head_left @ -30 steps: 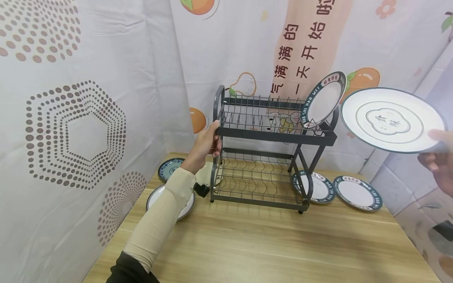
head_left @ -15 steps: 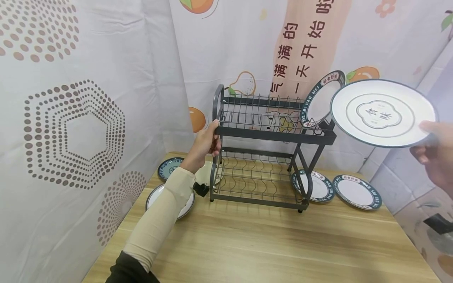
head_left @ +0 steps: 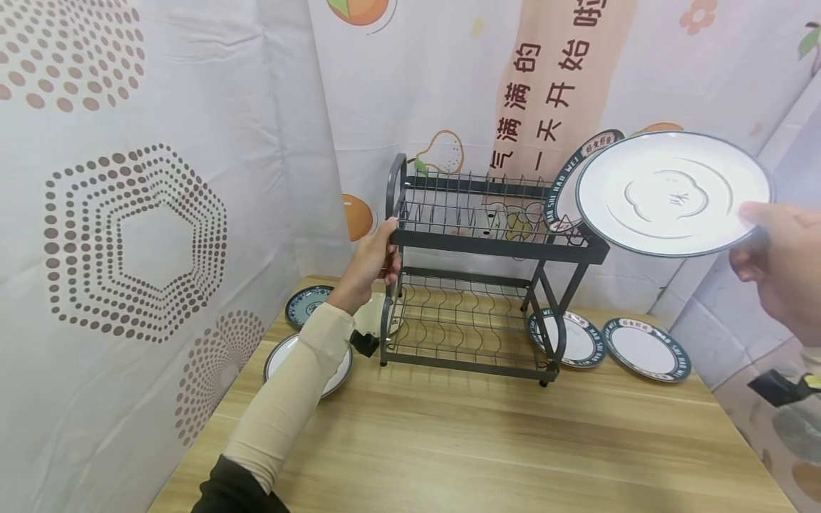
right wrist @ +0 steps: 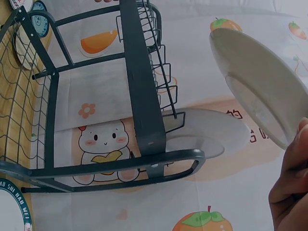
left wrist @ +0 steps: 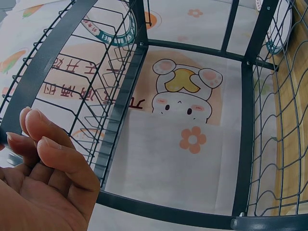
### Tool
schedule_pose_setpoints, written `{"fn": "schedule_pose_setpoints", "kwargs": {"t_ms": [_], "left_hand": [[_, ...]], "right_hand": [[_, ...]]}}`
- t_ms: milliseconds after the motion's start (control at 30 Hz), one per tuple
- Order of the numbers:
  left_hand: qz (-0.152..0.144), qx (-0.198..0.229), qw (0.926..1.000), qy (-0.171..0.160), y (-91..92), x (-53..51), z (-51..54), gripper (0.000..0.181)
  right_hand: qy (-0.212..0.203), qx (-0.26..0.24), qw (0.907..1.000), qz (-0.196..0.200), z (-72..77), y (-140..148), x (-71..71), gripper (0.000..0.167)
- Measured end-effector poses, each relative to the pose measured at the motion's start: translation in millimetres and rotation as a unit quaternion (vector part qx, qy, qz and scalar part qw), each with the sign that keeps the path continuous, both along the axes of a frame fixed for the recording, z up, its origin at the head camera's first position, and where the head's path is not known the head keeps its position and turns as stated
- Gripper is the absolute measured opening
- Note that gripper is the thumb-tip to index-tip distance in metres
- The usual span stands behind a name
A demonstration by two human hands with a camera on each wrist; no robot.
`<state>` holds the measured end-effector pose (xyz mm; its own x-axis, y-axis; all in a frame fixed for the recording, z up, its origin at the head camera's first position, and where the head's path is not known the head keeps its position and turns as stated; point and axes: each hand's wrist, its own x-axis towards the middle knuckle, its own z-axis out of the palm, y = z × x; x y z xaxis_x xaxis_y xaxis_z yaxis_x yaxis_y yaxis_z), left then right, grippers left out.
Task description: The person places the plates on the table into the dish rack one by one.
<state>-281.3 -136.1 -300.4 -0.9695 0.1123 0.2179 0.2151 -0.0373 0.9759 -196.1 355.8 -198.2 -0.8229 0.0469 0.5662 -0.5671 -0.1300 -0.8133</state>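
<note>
In the head view my left hand (head_left: 368,265) grips the upper left front corner of a dark two-tier dish rack (head_left: 500,244). The left wrist view shows that hand's curled fingers (left wrist: 65,161) against the frame. My right hand (head_left: 787,260) pinches the edge of a white plate (head_left: 673,194) with a thin dark rim, held above the rack's right end, thumb on the near face. Partly behind it, a plate with a green lettered rim (head_left: 564,191) leans in the upper tier's right end. The right wrist view shows the held plate (right wrist: 257,79) apart from the rack.
Two green-rimmed plates, one (head_left: 580,345) partly behind the rack leg and another (head_left: 648,349), lie on the wooden table (head_left: 474,442) at right. At left lie a blue patterned plate (head_left: 304,306), a white dark-rimmed plate (head_left: 336,377) and a cream dish (head_left: 372,313). Printed curtains (head_left: 398,85) stand behind.
My right hand has moved left and slightly up with the plate, which now overlaps the view of the plate in the rack. The left hand has stayed on the rack.
</note>
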Motion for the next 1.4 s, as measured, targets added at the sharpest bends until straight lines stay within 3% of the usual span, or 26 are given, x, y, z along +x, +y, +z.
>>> {"fn": "schedule_pose_setpoints", "kwargs": {"t_ms": [133, 267, 500, 800, 900, 1100, 1400], "left_hand": [[-0.001, 0.002, 1.0, -0.001, 0.1, -0.1, -0.2, 0.059], [-0.004, 0.003, 1.0, 0.001, -0.2, -0.2, -0.8, 0.059], [-0.004, 0.004, 1.0, 0.002, -0.6, -1.0, -1.4, 0.059], [-0.005, 0.001, 1.0, 0.002, -0.6, -1.2, -0.9, 0.059], [-0.002, 0.001, 1.0, -0.001, -0.6, -1.1, -0.4, 0.059], [-0.001, -0.001, 1.0, 0.003, -0.6, -1.0, -0.8, 0.059], [-0.004, -0.001, 1.0, 0.004, -0.9, -1.4, -1.0, 0.06]], "right_hand": [[-0.037, -0.015, 0.9984, -0.039, 6.0, -9, -1.6, 0.028], [-0.056, 0.023, 0.9943, -0.088, 10.0, -17, 0.5, 0.028], [-0.056, 0.01, 0.9939, -0.094, 20.7, -34, -4.1, 0.031], [-0.071, 0.056, 0.9865, -0.137, 27.9, -48, -8.0, 0.037], [-0.077, 0.101, 0.9766, -0.173, 31.2, -53, -9.2, 0.038], [-0.079, 0.205, 0.9442, -0.245, 38.7, -61, -13.7, 0.044], [-0.069, 0.277, 0.9136, -0.289, 40.1, -68, -20.8, 0.046]]}}
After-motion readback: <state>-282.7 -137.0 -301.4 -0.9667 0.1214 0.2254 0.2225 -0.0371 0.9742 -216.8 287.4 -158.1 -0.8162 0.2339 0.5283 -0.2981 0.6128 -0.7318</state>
